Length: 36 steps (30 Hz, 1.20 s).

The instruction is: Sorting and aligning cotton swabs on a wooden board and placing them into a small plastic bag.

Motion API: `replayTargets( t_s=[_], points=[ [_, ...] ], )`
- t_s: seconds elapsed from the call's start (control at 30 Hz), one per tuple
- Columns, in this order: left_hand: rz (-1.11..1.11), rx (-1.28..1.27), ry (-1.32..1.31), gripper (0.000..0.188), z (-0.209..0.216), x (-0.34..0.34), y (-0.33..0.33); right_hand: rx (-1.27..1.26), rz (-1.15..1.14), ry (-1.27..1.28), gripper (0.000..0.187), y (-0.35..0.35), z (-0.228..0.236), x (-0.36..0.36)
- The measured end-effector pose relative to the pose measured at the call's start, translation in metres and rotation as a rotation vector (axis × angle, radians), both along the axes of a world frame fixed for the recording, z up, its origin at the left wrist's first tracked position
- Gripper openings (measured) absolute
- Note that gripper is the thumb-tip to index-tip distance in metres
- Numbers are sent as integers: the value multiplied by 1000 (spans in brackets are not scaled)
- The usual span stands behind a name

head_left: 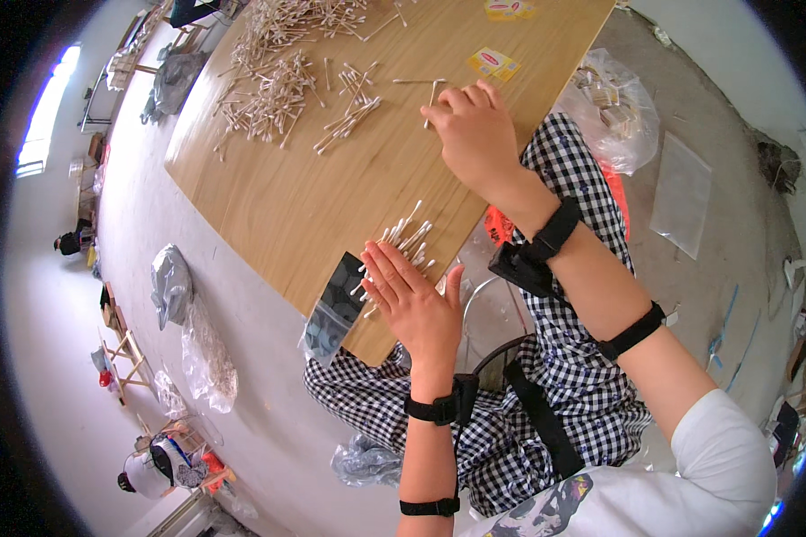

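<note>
At the lower centre of the frame, your left hand (414,304) lies flat and released, fingers straight and together, resting on a small bundle of cotton swabs (405,242) at the near edge of the wooden bench (287,206); a black strap circles its wrist and a second one the forearm below. Just left of that hand, a small clear plastic bag (333,309) with a dark inside hangs over the bench edge. Your lap, in black-and-white checked cloth (546,421), fills the lower middle. Right of centre, your right hand (470,130) reaches up across the bench, fingers curled down onto the surface at a stray swab (432,92); whether it pinches that swab cannot be told. Left of it, loose swabs lie in small clusters (349,112), and beyond them, toward the upper left, a large loose heap of swabs (278,80) spreads over the bench. Two yellow cards (493,63) lie at the top centre. On the floor at the upper right, a clear bag of small packets (611,103) sits beside a flat empty clear bag (681,192). At the lower left, another person in a cap (148,470) sits well apart.
</note>
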<state>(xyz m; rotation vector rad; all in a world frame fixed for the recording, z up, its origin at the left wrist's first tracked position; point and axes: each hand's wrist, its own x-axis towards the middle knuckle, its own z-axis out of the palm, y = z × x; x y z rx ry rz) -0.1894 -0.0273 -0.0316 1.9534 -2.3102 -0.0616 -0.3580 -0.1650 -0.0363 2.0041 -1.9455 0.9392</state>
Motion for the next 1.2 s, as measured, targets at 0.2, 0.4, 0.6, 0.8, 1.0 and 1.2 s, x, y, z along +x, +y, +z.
replayTargets(
  t_s=[0.2, 0.4, 0.6, 0.8, 1.0, 1.2],
  points=[
    [5, -4, -9, 93, 4, 3, 0, 175, 351, 70, 19, 9, 0, 27],
    [3, -14, 26, 92, 4, 0, -3, 254, 870, -364, 22, 21, -2, 47],
    [-24, -27, 24, 90, 0, 9, -17, 289, 611, -695, 28, 13, 9, 39],
    [-29, -44, 16, 88, 1, 32, -83, 304, 479, -935, 23, 10, 18, 32],
    [-40, -59, 74, 88, 4, 36, -95, 199, 463, -826, 17, 6, 10, 33],
    [-28, -37, 24, 93, 7, 31, -41, 146, 445, -753, 18, 6, 8, 34]
  ],
)
